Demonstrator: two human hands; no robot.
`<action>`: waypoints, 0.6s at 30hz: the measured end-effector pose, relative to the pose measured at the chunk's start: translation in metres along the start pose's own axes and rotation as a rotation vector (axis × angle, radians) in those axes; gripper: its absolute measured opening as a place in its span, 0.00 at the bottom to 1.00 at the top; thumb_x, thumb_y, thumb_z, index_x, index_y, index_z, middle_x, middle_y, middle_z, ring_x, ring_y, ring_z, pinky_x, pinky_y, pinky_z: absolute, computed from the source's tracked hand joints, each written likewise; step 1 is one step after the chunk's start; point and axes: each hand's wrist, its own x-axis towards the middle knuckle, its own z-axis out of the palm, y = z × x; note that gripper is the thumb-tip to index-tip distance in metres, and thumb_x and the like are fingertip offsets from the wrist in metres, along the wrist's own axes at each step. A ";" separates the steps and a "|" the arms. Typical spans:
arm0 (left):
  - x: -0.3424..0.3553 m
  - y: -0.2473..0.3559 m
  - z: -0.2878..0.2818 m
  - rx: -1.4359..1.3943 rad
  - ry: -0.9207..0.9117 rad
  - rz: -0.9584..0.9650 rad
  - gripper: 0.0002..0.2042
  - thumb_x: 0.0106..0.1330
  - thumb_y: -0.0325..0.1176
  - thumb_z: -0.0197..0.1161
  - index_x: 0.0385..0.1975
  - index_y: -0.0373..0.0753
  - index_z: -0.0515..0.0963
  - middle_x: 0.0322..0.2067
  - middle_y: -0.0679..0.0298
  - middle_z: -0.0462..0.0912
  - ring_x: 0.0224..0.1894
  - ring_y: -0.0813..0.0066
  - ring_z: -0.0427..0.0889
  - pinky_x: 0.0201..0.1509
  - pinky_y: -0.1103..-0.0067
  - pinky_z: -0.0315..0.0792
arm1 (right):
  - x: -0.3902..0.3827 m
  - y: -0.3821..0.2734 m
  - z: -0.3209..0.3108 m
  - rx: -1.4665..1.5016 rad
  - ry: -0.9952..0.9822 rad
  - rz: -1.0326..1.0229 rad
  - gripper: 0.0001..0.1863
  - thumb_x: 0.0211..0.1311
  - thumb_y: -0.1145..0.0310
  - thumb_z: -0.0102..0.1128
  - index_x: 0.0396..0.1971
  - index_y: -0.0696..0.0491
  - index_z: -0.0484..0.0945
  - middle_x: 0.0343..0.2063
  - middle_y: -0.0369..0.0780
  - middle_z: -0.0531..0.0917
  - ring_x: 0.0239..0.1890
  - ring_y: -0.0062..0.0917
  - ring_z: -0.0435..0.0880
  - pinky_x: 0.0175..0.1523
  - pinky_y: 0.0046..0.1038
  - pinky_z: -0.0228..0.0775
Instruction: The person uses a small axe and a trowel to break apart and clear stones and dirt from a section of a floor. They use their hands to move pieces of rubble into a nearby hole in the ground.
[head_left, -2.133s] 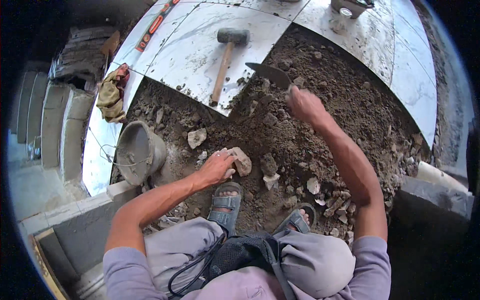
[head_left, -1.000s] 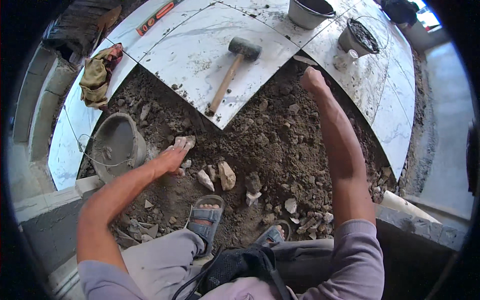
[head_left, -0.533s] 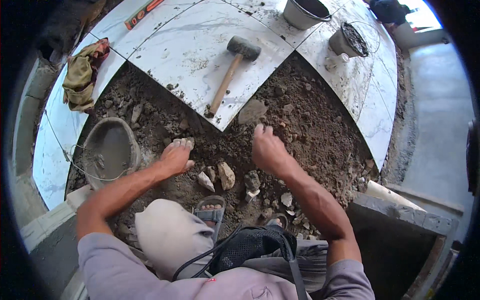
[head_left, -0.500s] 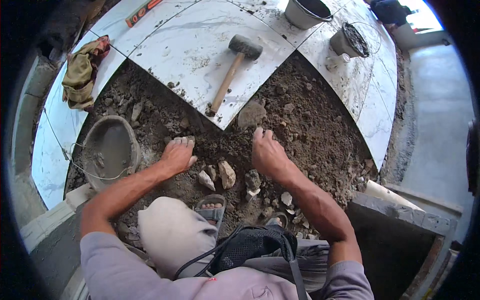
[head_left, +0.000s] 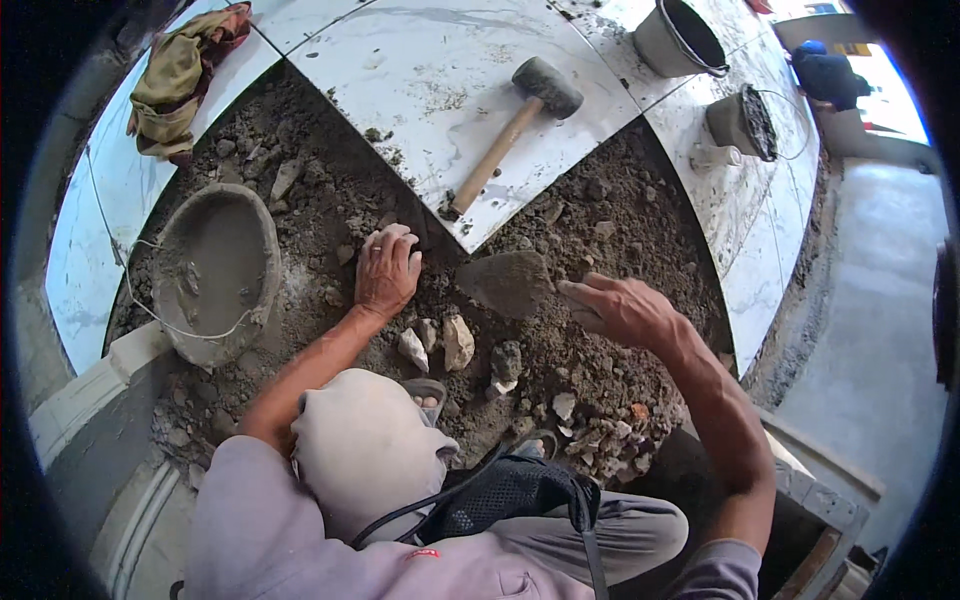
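Observation:
My right hand (head_left: 625, 312) is closed around a trowel, whose handle is hidden under my fingers. The trowel's grey, soil-coated blade (head_left: 505, 283) points left over loose dark soil (head_left: 620, 235), just below a white marbled tile's corner. My left hand (head_left: 387, 272) lies palm down with fingers stretched on the soil left of that corner, holding nothing. On the tile (head_left: 420, 90) rests a mallet (head_left: 520, 130) with a black head and wooden handle. Several pale stones (head_left: 458, 343) lie between my hands, nearer to me.
A round basin (head_left: 225, 265) of grey slurry with a wire handle sits at left. A crumpled cloth (head_left: 185, 85) lies on the left tiles. Two buckets (head_left: 670, 45) (head_left: 735, 125) and a white cup (head_left: 715, 156) stand on the right tiles. A low wall (head_left: 95, 385) edges the near left.
My right hand has moved right and nearer to me, with the trowel blade now pointing left. My left hand has shifted up toward the tile edge. The view has also moved.

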 end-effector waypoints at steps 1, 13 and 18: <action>0.000 0.000 -0.001 -0.002 -0.012 -0.003 0.13 0.57 0.31 0.60 0.41 0.39 0.69 0.45 0.58 0.71 0.53 0.59 0.70 0.60 0.63 0.61 | 0.011 0.004 -0.003 -0.010 -0.011 -0.031 0.24 0.61 0.58 0.55 0.57 0.44 0.69 0.35 0.41 0.77 0.32 0.38 0.81 0.37 0.38 0.74; -0.004 0.005 0.001 0.010 -0.055 -0.067 0.12 0.58 0.29 0.58 0.41 0.39 0.69 0.46 0.58 0.71 0.56 0.57 0.69 0.63 0.61 0.60 | 0.008 0.141 -0.096 0.008 0.076 0.102 0.22 0.58 0.67 0.55 0.54 0.55 0.71 0.47 0.44 0.80 0.45 0.36 0.81 0.50 0.35 0.74; -0.007 0.008 0.003 0.027 -0.080 -0.081 0.12 0.57 0.28 0.59 0.40 0.39 0.70 0.48 0.57 0.71 0.59 0.56 0.67 0.63 0.61 0.60 | 0.007 0.096 -0.059 0.025 0.029 -0.188 0.20 0.62 0.61 0.52 0.54 0.48 0.72 0.42 0.43 0.82 0.41 0.37 0.82 0.47 0.35 0.75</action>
